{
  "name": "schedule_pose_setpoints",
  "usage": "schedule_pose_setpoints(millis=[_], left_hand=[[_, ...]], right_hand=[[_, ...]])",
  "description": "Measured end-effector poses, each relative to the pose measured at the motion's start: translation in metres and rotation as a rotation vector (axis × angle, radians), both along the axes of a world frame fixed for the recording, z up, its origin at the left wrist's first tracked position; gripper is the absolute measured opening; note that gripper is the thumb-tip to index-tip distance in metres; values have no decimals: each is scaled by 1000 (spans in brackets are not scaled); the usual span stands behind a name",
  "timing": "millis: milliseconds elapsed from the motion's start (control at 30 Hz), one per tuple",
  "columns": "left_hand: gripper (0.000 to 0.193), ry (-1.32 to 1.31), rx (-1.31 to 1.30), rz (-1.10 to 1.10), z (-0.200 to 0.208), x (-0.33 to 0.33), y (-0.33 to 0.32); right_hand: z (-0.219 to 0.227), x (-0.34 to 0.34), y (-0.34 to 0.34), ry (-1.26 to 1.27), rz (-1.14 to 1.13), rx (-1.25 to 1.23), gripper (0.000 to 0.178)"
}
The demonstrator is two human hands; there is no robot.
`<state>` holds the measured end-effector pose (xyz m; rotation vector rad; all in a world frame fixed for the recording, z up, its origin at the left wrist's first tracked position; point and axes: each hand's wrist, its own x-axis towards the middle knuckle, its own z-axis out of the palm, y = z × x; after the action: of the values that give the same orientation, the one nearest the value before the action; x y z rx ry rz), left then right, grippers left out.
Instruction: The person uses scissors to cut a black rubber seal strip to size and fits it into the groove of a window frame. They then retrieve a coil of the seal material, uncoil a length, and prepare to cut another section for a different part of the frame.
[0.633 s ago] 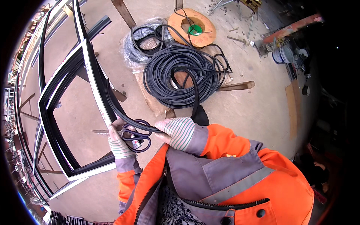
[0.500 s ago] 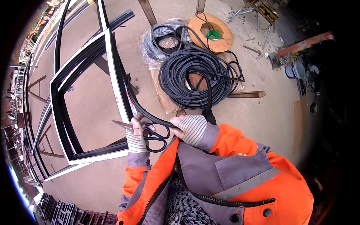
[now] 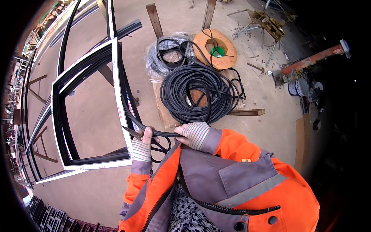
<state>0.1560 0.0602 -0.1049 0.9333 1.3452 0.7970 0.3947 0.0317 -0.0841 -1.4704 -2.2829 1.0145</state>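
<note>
A black rubber strip [image 3: 164,134] runs between my hands, curving up along the side of the white and black frame [image 3: 117,81] on the left. My left hand [image 3: 142,145], in a striped fingerless glove, is closed on a pair of scissors [image 3: 131,132]. Their blades point left, and the dark handle loops hang below the strip. The left thumb rests against the strip; the other fingers are mostly hidden. My right hand [image 3: 194,134], gloved alike, pinches the strip close to my jacket. Just beyond it lies a large coil of black strip [image 3: 176,96].
The coil sits on a wooden stand [image 3: 164,112] whose legs stick out. Behind it are a plastic-wrapped coil [image 3: 152,58] and an orange octagonal spool [image 3: 228,58]. A yellowish metal stand [image 3: 266,25] and a rusty red beam [image 3: 313,60] are at the far right.
The view has shifted slightly, so the coil and spool sit lower. My left thumb now stands up against the strip, and the scissors have tilted, with their handles partly behind the strip.
</note>
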Motion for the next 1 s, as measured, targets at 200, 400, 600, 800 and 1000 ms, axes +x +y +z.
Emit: schedule_pose_setpoints(millis=[200, 400, 600, 800, 1000], left_hand=[[27, 30, 111, -56, 29, 17, 16], [22, -19, 211, -87, 37, 18, 16], [26, -100, 248, 38, 31, 1, 5], [31, -119, 366, 227, 46, -32, -4], [36, -148, 350, 467, 40, -69, -18]], right_hand=[[-8, 27, 4, -70, -100, -183, 26], [-29, 39, -11, -89, -157, -154, 27], [-62, 49, -20, -179, -104, -177, 23], [-63, 66, -28, -289, -119, -242, 27], [-76, 67, -23, -345, -116, -260, 30]])
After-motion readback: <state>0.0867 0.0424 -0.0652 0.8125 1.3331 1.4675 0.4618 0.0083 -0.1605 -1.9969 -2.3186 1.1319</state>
